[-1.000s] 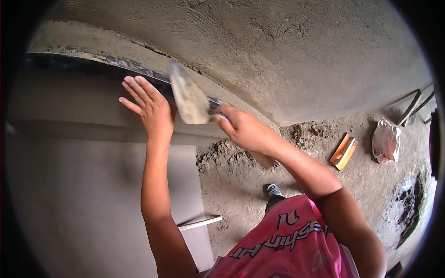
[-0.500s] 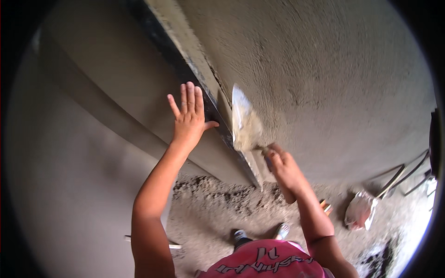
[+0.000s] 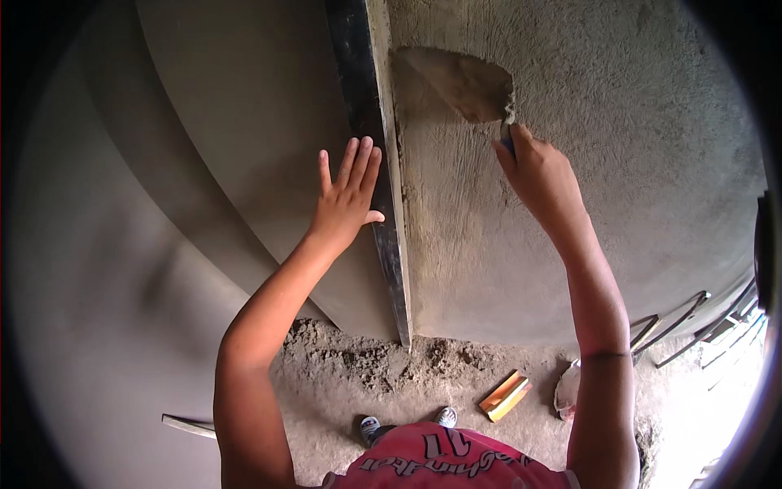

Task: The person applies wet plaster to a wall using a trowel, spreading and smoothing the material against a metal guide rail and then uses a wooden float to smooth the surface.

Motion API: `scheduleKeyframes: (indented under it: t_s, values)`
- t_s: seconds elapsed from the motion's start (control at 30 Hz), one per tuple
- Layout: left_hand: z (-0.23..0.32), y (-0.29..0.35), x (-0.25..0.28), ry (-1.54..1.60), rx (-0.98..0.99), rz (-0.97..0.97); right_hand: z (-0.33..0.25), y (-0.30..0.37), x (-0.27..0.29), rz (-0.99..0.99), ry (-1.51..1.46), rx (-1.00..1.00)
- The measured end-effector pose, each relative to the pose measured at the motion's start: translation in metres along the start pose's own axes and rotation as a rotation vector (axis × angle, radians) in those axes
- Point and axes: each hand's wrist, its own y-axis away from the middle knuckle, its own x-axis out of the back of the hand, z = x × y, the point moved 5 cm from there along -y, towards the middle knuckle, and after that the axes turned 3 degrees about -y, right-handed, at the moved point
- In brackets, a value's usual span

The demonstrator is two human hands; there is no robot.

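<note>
My left hand [image 3: 349, 196] lies flat with its fingers stretched out, pressed against a long dark straightedge [image 3: 355, 81] and the smooth wall face beside it. The straightedge runs along the wall corner, where a pale plaster edge [image 3: 381, 57] shows. My right hand [image 3: 544, 167] grips the handle of a trowel [image 3: 472, 85]. Its mortar-smeared blade points left and lies at the rough grey plastered wall [image 3: 603, 106], to the right of the corner. Whether the whole blade touches the plaster I cannot tell.
Crumbled mortar [image 3: 375, 363] lies along the wall foot. An orange-yellow trough-shaped piece [image 3: 505, 396] lies on the floor near my shoes, with a pale bag [image 3: 568, 393] partly behind my right forearm. Dark bent bars [image 3: 684, 322] lean at the right; a pale strip [image 3: 187, 425] lies left.
My right hand has carried the trowel up and right from the corner onto the wall face, its blade turned leftward. My left hand stays on the straightedge. The whole view has rotated.
</note>
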Motion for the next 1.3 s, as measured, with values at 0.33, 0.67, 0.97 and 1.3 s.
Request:
scheduleKeyframes:
  t_s: [0.33,0.67,0.97,1.3]
  values:
    - [-0.001,-0.001,-0.002,0.020,0.005,0.007,0.032,0.122,-0.131,-0.255,0.150,0.086]
    - [0.002,-0.004,-0.005,0.026,-0.016,0.017,0.046,0.173,-0.105,-0.420,-0.427,-0.262]
    - [-0.022,-0.023,0.027,-0.013,0.029,0.147,-0.073,0.076,-0.050,-0.172,-1.244,-0.325]
    - [-0.081,-0.082,0.086,0.082,-0.080,0.187,-0.108,0.006,-0.005,-0.109,-1.351,-0.093]
